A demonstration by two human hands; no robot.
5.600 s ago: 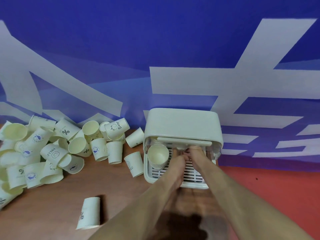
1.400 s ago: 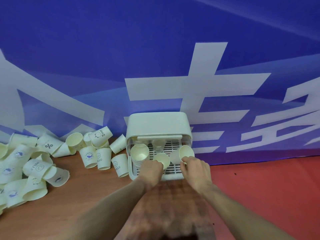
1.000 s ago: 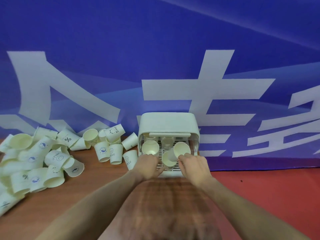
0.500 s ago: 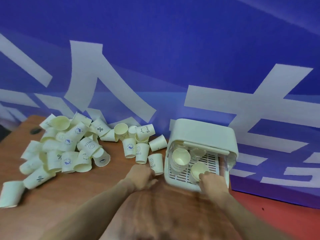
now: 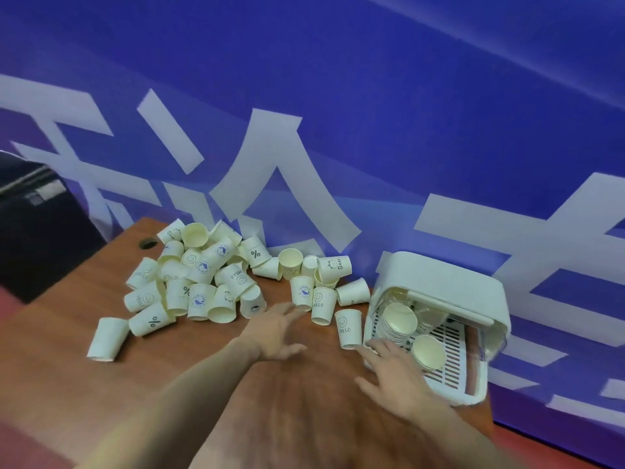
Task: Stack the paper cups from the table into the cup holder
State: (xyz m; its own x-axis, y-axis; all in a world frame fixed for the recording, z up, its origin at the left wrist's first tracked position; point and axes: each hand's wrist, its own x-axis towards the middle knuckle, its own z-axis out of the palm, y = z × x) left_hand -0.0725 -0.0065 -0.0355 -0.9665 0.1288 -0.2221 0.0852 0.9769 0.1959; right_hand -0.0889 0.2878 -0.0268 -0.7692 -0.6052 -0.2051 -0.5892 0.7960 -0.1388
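paper cups (image 5: 350, 329): light, thin-walled, crushable (judged) | hold: mid-wall, gently | left hand (image 5: 274, 330) grip spread | right hand (image 5: 392, 370) grip spread, empty

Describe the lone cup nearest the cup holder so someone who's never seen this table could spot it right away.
Find the white cup holder at the right end of the wooden table. Just left of its open tray stands one paper cup upside down, printed with a smiley and HELLO. It stands alone, the cup closest to the holder.
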